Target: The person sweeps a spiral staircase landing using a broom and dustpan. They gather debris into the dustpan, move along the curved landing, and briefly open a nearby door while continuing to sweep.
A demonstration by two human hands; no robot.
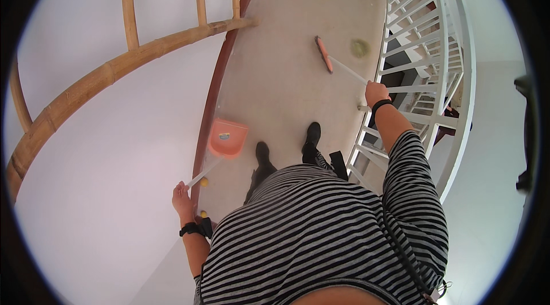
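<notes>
My left hand (181,194), at the lower left beside the white wall, grips the pale handle of a dustpan. The orange plastic dustpan (227,138) with a small label lies by the dark red skirting, left of my shoes. My right hand (377,93) is closed around the pale handle of a broom, close to the white railing. The broom's orange head (324,55) with dark bristles is at the grey floor (283,68), ahead of my feet. A greenish round patch (360,48) shows on the floor just right of the broom head; what it is I cannot tell.
A bamboo ladder (114,71) leans along the wall at the upper left. The white metal railing (468,68) curves down the right side, with stairs and a partly seen person (449,114) beyond it. Two small yellow round objects (204,182) sit near the skirting behind the dustpan.
</notes>
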